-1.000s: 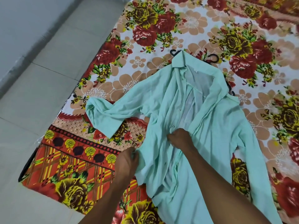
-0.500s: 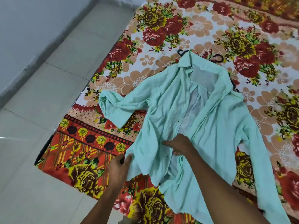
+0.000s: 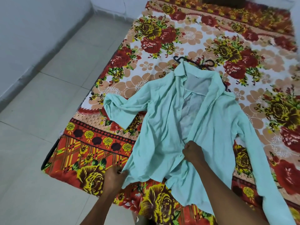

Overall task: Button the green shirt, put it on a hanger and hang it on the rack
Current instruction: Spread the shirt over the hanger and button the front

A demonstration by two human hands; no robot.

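Pale mint-green long-sleeved cotton shirt (image 3: 164, 127), spread open and unbuttoned, front upward, on a bed covered by a red, yellow and beige floral bedsheet (image 3: 186, 38). Collar toward the far side, hem toward the near edge. Black plastic hanger (image 3: 197, 63) lying just beyond the collar, partly under it. Left hand (image 3: 113, 176) at the near left corner of the hem, fingers and thumb pinching the fabric. Right hand (image 3: 193, 151) at the middle of the front opening, fingers curled into a closed grip on the placket edge. Left sleeve bent out leftward; right sleeve trailing down the near right. Pale tiled floor (image 3: 40, 127) left of the bed.
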